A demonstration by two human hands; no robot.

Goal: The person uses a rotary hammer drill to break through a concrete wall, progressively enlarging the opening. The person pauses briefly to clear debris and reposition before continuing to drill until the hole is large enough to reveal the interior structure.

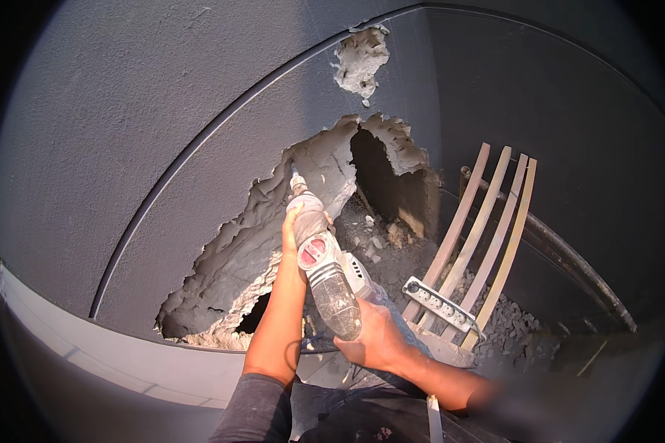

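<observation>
Drill [331,284]: held slantwise before a large broken hole [233,247] in a dark grey wall [192,96], nose pointing up and a little left. Reaches with its thin bit [295,171] to the pale, crumbled face at the upper left of the hole; cannot tell whether touching it or just short of it. Clasped near the front by the left grip [291,229], wrapped around the collar just behind the chuck, and at the rear by the right grip [377,336], curled firmly around the handle, with most fingers hidden. Inside the hole, loose chips and lumps of rubble [369,229] along the bottom, below a tall dark opening [372,162]; lower down, close to the left forearm, a smaller dark gap [253,314]. Looks dusty and well used: pale grey and white along the body, dark and heavily scuffed on the rounded back end, marked with a round red disc on top, dark bands behind that, and slotted vents on the right side. To the right, four wooden slats [471,188] side by side, with a white power strip [440,304] lying across the lower part, and more broken pieces around.
</observation>
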